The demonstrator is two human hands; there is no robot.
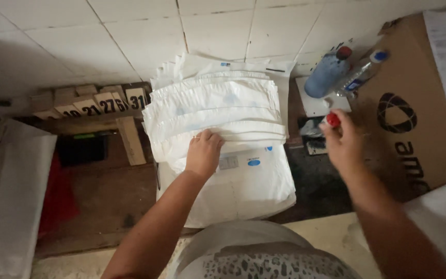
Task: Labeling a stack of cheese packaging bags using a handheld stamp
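Observation:
A fanned stack of white folded fabric pieces [218,108] lies on the table in front of me, with a larger white sheet [254,186] under its near end. My left hand [203,152] rests on the near edge of the stack, fingers curled over the lowest folds. To the right, my right hand [343,142] is closed around a small object with a red cap [333,120], held above a dark patch of the table. Most of that object is hidden by my fingers.
A blue bottle [327,72] and a clear bottle with a blue cap [361,74] lie at the back right. A cardboard box [414,108] stands at the right. Numbered wooden blocks [96,101] sit at the left, and white plastic [11,196] hangs at the far left.

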